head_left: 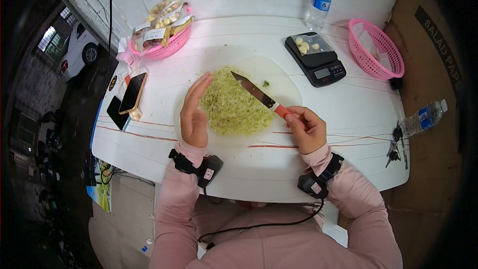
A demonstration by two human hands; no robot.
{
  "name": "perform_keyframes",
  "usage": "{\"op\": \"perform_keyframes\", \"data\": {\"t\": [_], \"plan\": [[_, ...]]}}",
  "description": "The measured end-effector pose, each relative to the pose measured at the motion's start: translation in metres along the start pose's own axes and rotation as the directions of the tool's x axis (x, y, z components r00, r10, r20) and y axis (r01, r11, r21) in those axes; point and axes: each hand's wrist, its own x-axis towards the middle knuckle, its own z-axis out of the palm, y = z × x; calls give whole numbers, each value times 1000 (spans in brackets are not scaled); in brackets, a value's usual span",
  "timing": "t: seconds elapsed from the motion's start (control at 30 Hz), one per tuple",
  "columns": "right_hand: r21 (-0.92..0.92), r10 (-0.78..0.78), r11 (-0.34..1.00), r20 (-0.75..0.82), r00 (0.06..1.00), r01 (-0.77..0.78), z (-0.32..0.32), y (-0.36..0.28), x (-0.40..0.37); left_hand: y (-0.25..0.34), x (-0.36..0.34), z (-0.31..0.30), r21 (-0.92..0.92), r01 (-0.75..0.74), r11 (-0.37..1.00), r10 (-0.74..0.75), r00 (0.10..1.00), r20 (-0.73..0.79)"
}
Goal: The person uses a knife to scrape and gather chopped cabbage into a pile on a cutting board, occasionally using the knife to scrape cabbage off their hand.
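Looks like the chopping and tidying stage: finely chopped pale greens [231,109] sit heaped mid-table on a pale cutting board [281,77]. The right hand [309,130] has a solid hold on the red handle of a knife [259,93], thumb and fingers wrapped round it, blade slanting far-left over the pile. The left hand [194,118] isn't gripping anything, just standing palm-inward along the heap's left side, fingers pointing far; can't tell if it's actually touching. Any next cut or scrape would call for keeping those fingers clear of the blade, imo.
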Motion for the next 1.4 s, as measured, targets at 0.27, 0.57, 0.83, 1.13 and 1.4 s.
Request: {"op": "perform_keyframes", "data": {"t": [0.27, 0.57, 0.83, 1.13, 1.4], "plan": [[-374, -361, 820, 248, 899, 433, -10, -20, 5, -3, 0, -1, 112, 60, 992, -43, 988, -147], [-375, -551, 629, 402, 731, 680, -13, -19, 12, 1, 2, -6, 313, -186, 931, 138, 976, 170], [-407, -517, 615, 438, 735, 676, -18, -22, 14, -6, -1, -1, 354, -169, 920, 110, 977, 181], [-640, -511, 337, 492, 705, 691, -17, -29, 14, 12, 3, -5, 245, -182, 952, 94, 938, 333], [-687, -361, 301, 560, 745, 662, -17, -22, 14, 8, -2, 0, 218, -206, 954, 91, 891, 444]]}}
